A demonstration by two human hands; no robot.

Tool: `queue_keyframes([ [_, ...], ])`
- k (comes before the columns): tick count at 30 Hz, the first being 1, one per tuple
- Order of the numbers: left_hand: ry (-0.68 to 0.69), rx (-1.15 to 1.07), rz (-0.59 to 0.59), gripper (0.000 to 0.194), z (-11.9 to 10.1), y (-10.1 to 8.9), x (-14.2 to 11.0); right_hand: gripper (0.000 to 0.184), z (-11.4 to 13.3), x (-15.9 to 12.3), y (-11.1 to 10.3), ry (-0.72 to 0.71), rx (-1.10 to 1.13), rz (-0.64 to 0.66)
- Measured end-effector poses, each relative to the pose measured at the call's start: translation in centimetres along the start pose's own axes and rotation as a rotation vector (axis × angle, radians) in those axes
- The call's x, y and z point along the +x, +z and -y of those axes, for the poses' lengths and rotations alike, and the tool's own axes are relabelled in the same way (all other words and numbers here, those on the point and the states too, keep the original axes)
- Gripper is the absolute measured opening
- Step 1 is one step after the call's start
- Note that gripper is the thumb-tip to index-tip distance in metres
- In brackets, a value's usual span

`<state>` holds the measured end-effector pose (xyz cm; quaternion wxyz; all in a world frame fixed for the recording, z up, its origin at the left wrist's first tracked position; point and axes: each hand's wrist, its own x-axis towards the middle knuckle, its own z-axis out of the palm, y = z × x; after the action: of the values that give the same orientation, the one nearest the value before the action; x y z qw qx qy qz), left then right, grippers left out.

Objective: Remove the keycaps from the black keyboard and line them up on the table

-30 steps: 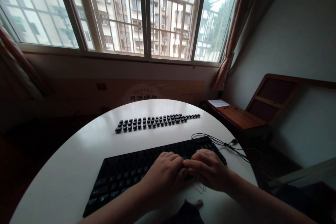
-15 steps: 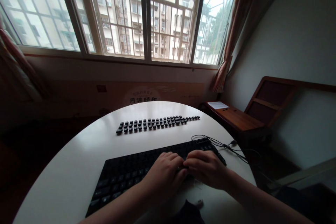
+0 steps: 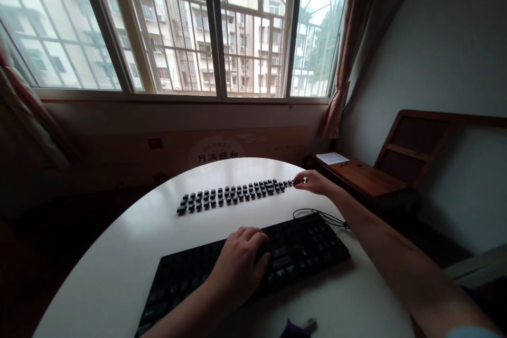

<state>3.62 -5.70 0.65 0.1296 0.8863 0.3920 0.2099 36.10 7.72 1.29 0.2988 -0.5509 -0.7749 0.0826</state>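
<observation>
White table (image 3: 119,253), right hand (image 3: 311,181) moved from keyboard (image 3: 304,245) to keycaps (image 3: 239,189)

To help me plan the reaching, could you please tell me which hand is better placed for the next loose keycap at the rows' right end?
Probably the right hand: its fingers are right at that end of the loose keycaps, whereas the left hand is over the keyboard, farther away.
</observation>
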Motion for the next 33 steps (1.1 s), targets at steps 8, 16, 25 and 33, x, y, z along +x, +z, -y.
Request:
queue_keyframes([
  [8, -0.017, 0.022, 0.032, 0.027, 0.6, 0.8, 0.0, 0.021, -2.1, -0.3, 4.1, 0.064, -0.134, 0.057],
  [16, 0.003, 0.039, 0.047, 0.025, 0.8, 0.8, 0.1, 0.033, -2.0, -0.8, 4.4, 0.116, -0.201, 0.006],
  [25, -0.016, 0.031, 0.040, 0.035, 0.7, 1.0, 0.1, 0.017, -1.4, -0.5, 5.3, 0.137, -0.275, -0.032],
  [33, -0.004, 0.030, 0.015, 0.035, 0.9, 1.1, 0.0, 0.022, -1.6, 0.2, 5.8, 0.155, -0.319, -0.051],
])
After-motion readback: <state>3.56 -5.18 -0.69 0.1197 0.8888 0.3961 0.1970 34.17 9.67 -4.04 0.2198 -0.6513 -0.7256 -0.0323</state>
